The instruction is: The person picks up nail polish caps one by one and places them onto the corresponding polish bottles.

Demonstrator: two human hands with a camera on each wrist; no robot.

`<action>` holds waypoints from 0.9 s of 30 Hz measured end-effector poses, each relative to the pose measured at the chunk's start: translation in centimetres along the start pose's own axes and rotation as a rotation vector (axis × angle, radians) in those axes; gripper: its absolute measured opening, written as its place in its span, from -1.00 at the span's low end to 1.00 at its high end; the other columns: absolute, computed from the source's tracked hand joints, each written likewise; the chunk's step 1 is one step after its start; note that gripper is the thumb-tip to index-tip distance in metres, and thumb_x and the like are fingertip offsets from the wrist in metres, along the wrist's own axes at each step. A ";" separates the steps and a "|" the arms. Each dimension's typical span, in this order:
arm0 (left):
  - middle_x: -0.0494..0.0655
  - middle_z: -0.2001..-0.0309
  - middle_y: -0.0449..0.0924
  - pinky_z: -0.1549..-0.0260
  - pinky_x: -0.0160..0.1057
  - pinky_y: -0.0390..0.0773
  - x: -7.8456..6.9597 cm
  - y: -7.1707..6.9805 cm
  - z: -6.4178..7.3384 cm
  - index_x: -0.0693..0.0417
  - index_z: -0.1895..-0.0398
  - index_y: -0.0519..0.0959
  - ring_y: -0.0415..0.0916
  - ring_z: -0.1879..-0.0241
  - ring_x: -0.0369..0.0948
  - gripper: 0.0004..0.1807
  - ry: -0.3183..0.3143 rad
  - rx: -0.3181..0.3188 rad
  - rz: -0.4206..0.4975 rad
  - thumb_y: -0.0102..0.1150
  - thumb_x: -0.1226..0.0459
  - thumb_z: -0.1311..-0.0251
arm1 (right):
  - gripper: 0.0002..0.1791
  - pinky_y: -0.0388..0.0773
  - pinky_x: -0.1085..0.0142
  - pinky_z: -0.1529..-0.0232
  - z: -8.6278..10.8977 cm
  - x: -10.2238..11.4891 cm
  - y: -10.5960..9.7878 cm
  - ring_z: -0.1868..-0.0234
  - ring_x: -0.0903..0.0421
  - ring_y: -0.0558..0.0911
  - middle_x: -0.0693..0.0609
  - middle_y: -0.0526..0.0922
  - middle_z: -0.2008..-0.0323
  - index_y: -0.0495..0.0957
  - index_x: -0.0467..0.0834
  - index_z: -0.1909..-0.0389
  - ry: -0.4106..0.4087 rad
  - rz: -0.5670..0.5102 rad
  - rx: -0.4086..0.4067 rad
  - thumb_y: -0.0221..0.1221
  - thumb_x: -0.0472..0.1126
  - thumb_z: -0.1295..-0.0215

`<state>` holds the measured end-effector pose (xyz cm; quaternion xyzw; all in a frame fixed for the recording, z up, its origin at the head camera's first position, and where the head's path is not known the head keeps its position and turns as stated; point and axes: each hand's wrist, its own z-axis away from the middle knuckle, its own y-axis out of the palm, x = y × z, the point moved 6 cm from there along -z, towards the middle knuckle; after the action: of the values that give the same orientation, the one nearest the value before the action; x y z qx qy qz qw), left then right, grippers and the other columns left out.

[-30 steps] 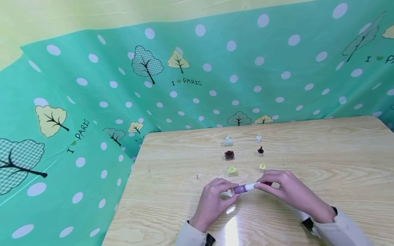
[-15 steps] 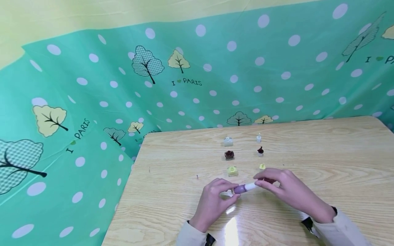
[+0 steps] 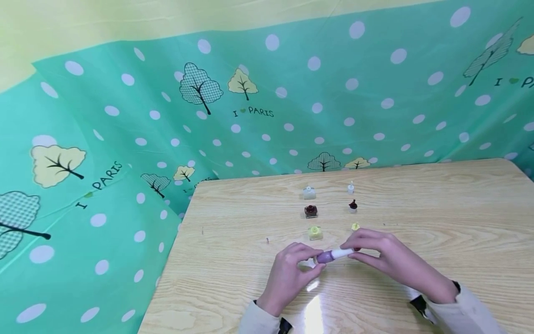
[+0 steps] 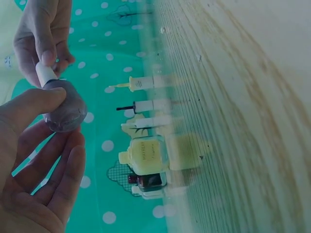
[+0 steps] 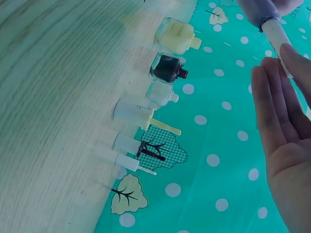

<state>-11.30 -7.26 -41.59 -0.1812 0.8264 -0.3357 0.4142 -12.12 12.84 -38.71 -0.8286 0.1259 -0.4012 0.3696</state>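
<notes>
My left hand pinches a purple nail polish bottle between thumb and fingers, above the table. The bottle lies tilted, its neck toward the right. On that neck sits a white cap, and my right hand pinches the cap's far end with thumb and fingertips. In the left wrist view the purple bottle shows under the thumb, with the white cap reaching to the other hand. The right wrist view has the cap between thumb and fingers.
Beyond the hands stand open polish bottles: yellow, dark red and clear. To their right, matching caps stand brush up: yellow brush cap, dark cap, white cap. A green dotted cloth hangs behind the wooden table.
My right hand's fingers have shifted around the white cap, loosening and regripping it. My left hand and the purple bottle stay in place.
</notes>
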 end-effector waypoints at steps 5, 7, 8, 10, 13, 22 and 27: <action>-0.24 0.23 0.74 0.07 -0.55 0.56 -0.2 0.0 0.0 0.01 0.20 0.74 0.63 0.22 -0.38 -0.74 0.017 -0.006 -0.024 0.51 0.22 0.01 | -0.80 0.70 0.18 0.19 0.0 -0.1 0.1 0.19 0.39 0.62 0.46 0.63 0.26 0.70 0.20 0.19 0.049 0.018 0.015 0.36 -0.17 -0.21; -0.24 0.24 0.74 0.07 -0.55 0.56 -0.2 0.1 0.0 0.01 0.20 0.74 0.63 0.22 -0.38 -0.73 0.024 -0.007 -0.029 0.52 0.22 0.01 | -0.86 0.69 0.22 0.22 0.0 -0.1 0.2 0.25 0.42 0.60 0.45 0.62 0.28 0.69 0.19 0.22 0.068 0.008 0.028 0.33 -0.13 -0.26; -0.24 0.24 0.74 0.07 -0.55 0.56 -0.3 0.1 0.0 0.00 0.20 0.74 0.63 0.22 -0.38 -0.73 0.026 -0.007 -0.033 0.52 0.21 0.01 | -0.88 0.68 0.23 0.23 0.0 -0.1 0.3 0.29 0.44 0.58 0.46 0.62 0.30 0.69 0.20 0.24 0.073 0.007 0.028 0.32 -0.12 -0.27; -0.24 0.24 0.74 0.08 -0.55 0.55 -0.3 0.1 0.0 0.00 0.19 0.74 0.63 0.23 -0.39 -0.72 0.030 -0.011 -0.039 0.52 0.21 0.02 | -0.89 0.64 0.31 0.32 0.0 -0.1 0.3 0.34 0.45 0.55 0.44 0.62 0.32 0.68 0.20 0.26 0.076 -0.005 0.027 0.31 -0.12 -0.28; -0.24 0.25 0.75 0.11 -0.57 0.55 -0.3 0.1 0.1 -0.01 0.20 0.75 0.64 0.25 -0.39 -0.72 0.046 -0.027 -0.048 0.53 0.20 0.03 | -0.88 0.62 0.34 0.36 0.0 0.0 0.3 0.38 0.46 0.52 0.45 0.61 0.35 0.67 0.22 0.30 0.076 -0.004 0.007 0.31 -0.13 -0.28; -0.26 0.27 0.74 0.12 -0.56 0.56 -0.4 0.1 0.1 -0.02 0.21 0.75 0.64 0.26 -0.39 -0.73 0.050 -0.041 -0.049 0.53 0.20 0.03 | -0.85 0.51 0.47 0.48 0.0 0.0 0.2 0.43 0.45 0.50 0.43 0.62 0.38 0.71 0.17 0.29 0.073 -0.038 -0.064 0.35 -0.20 -0.23; -0.27 0.20 0.74 0.05 -0.48 0.58 -0.4 0.1 -0.1 -0.05 0.16 0.73 0.64 0.18 -0.39 -0.72 0.022 -0.019 -0.049 0.50 0.19 -0.02 | -0.80 0.58 0.57 0.24 0.1 0.0 -0.1 0.26 0.35 0.65 0.42 0.67 0.33 0.72 0.16 0.26 0.077 -0.038 -0.116 0.39 -0.23 -0.16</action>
<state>-11.17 -6.86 -41.39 -0.2017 0.8294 -0.3400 0.3947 -12.02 12.93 -38.71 -0.8348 0.1471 -0.4317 0.3083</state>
